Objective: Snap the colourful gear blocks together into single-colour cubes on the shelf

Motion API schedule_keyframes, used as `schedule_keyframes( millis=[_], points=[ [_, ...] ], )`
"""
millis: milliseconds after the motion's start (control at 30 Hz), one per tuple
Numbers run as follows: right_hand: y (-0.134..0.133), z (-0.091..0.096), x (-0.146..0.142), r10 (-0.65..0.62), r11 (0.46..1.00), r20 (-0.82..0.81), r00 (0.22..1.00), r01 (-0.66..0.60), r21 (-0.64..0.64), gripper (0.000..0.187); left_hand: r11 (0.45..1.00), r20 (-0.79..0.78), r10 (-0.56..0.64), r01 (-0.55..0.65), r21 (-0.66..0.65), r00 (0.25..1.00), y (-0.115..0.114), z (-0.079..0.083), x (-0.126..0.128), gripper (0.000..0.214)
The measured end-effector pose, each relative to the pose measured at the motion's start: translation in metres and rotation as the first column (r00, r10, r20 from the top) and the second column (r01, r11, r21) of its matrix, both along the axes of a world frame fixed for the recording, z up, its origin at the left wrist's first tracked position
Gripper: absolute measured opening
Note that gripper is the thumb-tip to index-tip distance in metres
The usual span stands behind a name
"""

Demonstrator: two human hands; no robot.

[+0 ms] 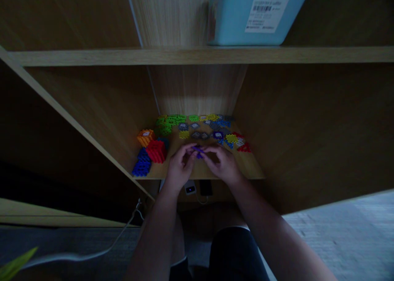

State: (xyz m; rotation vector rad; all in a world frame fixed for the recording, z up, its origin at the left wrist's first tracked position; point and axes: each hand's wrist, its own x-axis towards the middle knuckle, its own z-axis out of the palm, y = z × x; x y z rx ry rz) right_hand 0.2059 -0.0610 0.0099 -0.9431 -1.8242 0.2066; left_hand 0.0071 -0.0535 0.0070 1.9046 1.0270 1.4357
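My left hand [181, 165] and my right hand [222, 161] meet over the front of a wooden shelf board. Between their fingertips they pinch purple plastic building pieces [198, 150], partly hidden by the fingers. Left of my hands stand a red block of stacked pieces [156, 151], an orange stack [145, 137] and blue pieces [142, 164]. Beyond the hands lie grey pieces [196, 135], a yellow piece [184, 135] and a dark purple piece [218, 135]. To the right are a yellow toothed piece [231, 138] and red pieces [244, 144].
Green pieces [172, 120] lie at the back left of the shelf. An upper shelf edge [184, 56] runs across above, carrying a light blue bin [234, 22]. Below the board are a pale device [190, 188] and a dark one [206, 187]. A white cable [104, 250] hangs at left.
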Motion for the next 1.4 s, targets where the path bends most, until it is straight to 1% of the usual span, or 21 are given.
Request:
schedule_keyframes(
  millis=[67,167,267,333,467,567,667,833,900,1000,1067,1133,1233,1400],
  points=[
    [0.000,0.004,0.000,0.026,1.000,0.024,0.999,-0.026,0.011,0.020,1.000,0.022,0.018,-0.018,-0.014,1.000,0.002,-0.003,-0.002,0.019],
    [0.001,0.011,0.000,0.041,0.999,0.059,0.997,-0.042,0.011,0.030,0.997,0.104,-0.027,0.034,-0.064,0.994,0.005,-0.007,-0.003,0.017],
    [0.003,0.014,0.001,0.062,0.997,0.047,0.997,-0.060,-0.044,0.026,0.987,0.193,-0.083,0.107,-0.119,0.978,0.008,-0.010,-0.003,0.022],
    [0.004,0.013,0.002,0.079,0.993,0.022,0.997,-0.077,-0.085,0.023,0.982,0.214,-0.096,0.127,-0.140,0.972,0.009,-0.011,-0.004,0.025],
    [0.005,0.008,0.003,0.130,0.978,-0.080,0.988,-0.141,-0.152,0.021,0.985,0.196,-0.087,0.114,-0.131,0.977,0.010,-0.012,-0.005,0.026],
    [0.006,0.005,0.004,0.175,0.955,-0.173,0.969,-0.210,-0.208,0.024,0.990,0.171,-0.083,0.102,-0.102,0.982,0.009,-0.011,-0.005,0.021],
    [0.008,0.005,0.004,0.191,0.933,-0.218,0.957,-0.246,-0.261,0.029,0.993,0.130,-0.077,0.088,-0.084,0.989,0.008,-0.009,-0.005,0.018],
    [0.010,0.004,0.004,0.194,0.926,-0.258,0.946,-0.263,-0.271,0.029,0.993,0.129,-0.081,0.091,-0.075,0.988,0.007,-0.007,-0.004,0.016],
    [0.012,0.003,0.004,0.162,0.936,-0.261,0.952,-0.231,-0.264,0.028,0.995,0.144,-0.063,0.072,-0.065,0.988,0.008,-0.007,-0.003,0.020],
    [0.016,0.000,0.005,0.050,0.966,-0.196,0.979,-0.097,-0.239,0.025,0.997,0.156,0.013,-0.001,-0.073,0.988,0.011,-0.008,-0.003,0.026],
    [0.019,-0.002,0.006,-0.026,0.976,-0.131,0.991,-0.003,-0.219,0.024,0.995,0.148,0.079,-0.068,-0.079,0.986,0.014,-0.010,-0.004,0.023],
    [0.021,-0.002,0.007,-0.073,0.978,-0.077,0.994,0.057,-0.201,0.022,0.990,0.131,0.125,-0.115,-0.078,0.983,0.016,-0.011,-0.004,0.021],
    [0.023,-0.002,0.008,-0.095,0.977,-0.023,0.995,0.088,-0.196,0.017,0.987,0.101,0.146,-0.138,-0.078,0.984,0.017,-0.010,-0.004,0.023],
    [0.024,-0.002,0.008,-0.075,0.973,0.013,0.997,0.076,-0.217,0.018,0.983,0.038,0.155,-0.150,-0.106,0.987,0.015,-0.007,-0.003,0.026]
  ],
)
